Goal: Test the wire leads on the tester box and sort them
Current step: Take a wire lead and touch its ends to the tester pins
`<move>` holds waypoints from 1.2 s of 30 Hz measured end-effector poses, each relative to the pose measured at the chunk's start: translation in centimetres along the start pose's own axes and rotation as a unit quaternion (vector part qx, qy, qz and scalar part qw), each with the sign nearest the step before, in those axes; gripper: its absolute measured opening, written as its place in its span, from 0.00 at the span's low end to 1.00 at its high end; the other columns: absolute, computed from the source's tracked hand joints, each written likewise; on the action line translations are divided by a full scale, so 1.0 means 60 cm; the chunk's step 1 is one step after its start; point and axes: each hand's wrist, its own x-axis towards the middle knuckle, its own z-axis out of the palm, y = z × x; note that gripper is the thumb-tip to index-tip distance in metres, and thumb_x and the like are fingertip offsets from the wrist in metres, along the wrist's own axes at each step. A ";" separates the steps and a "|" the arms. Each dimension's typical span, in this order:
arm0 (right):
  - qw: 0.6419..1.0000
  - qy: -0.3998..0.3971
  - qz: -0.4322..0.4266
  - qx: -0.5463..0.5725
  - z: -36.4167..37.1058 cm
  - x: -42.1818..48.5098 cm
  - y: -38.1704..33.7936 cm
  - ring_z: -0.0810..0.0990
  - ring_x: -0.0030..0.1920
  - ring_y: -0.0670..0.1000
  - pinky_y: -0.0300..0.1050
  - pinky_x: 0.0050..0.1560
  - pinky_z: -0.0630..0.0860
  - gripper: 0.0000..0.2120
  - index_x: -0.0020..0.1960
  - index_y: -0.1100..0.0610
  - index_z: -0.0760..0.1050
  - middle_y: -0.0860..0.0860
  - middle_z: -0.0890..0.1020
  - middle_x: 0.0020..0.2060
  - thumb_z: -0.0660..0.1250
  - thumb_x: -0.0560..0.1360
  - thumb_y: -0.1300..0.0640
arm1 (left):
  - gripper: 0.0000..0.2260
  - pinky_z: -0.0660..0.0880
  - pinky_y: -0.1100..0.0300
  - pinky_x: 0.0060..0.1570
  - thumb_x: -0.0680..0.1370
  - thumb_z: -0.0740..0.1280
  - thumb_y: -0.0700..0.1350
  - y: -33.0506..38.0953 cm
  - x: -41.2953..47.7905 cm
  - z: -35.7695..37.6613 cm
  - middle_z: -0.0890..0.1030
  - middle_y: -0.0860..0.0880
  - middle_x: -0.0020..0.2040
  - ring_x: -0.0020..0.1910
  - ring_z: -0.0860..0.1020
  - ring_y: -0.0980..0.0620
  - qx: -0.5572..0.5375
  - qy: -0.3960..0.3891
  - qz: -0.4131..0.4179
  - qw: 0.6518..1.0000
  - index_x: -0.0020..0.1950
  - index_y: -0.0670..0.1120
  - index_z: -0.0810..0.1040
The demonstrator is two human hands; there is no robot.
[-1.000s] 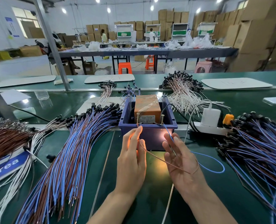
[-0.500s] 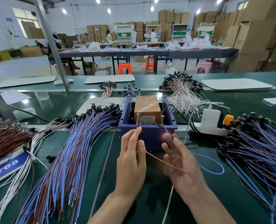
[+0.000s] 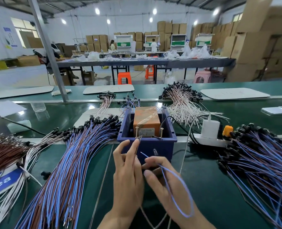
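A blue tester box [image 3: 158, 146] with an orange unit [image 3: 146, 119] and two upright screw posts [image 3: 137, 132] stands mid-table. My left hand [image 3: 128, 176] pinches a brown lead [image 3: 137, 147] and holds its tip against the left post. My right hand [image 3: 163, 182] pinches the blue lead [image 3: 180, 192], whose bare end points up in front of the box, clear of the right post [image 3: 161, 133]. A small clear bulb [image 3: 154, 151] on the box front is dark. The blue lead loops down over my right wrist.
A big pile of blue and brown leads [image 3: 67, 171] lies to the left, another [image 3: 260, 162] to the right. White leads [image 3: 183, 104] lie behind the box. A white power strip with a charger [image 3: 209, 129] sits at right. Brown wires [image 3: 3, 151] lie far left.
My right hand pulled the blue lead back off the right post and curled around it. The glow on the box front, lit one second ago, has gone out. The view came closer.
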 end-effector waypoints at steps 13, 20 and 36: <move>0.946 0.170 -0.083 -0.262 -0.028 -0.020 0.019 0.82 0.47 0.37 0.25 0.48 0.71 0.19 0.56 0.33 0.77 0.35 0.83 0.47 0.64 0.82 0.59 | 0.35 0.72 0.62 0.54 0.69 0.60 0.18 -0.027 0.029 -0.058 0.72 0.44 0.65 0.59 0.68 0.48 0.143 0.056 -0.089 0.984 0.72 0.44 0.74; 0.911 0.216 -0.165 -0.310 -0.085 0.013 -0.075 0.80 0.48 0.39 0.33 0.48 0.76 0.12 0.65 0.42 0.72 0.38 0.80 0.51 0.55 0.85 0.53 | 0.26 0.70 0.66 0.49 0.77 0.61 0.27 0.032 0.071 -0.131 0.77 0.52 0.54 0.51 0.75 0.52 0.044 0.103 -0.078 0.991 0.58 0.58 0.80; 0.798 0.052 -0.282 -0.530 -0.171 0.055 -0.260 0.76 0.63 0.57 0.56 0.62 0.78 0.45 0.78 0.54 0.64 0.52 0.73 0.71 0.74 0.65 0.73 | 0.06 0.73 0.62 0.36 0.84 0.63 0.45 0.288 0.138 -0.072 0.80 0.55 0.36 0.32 0.75 0.59 -0.151 -0.287 0.044 0.945 0.52 0.50 0.79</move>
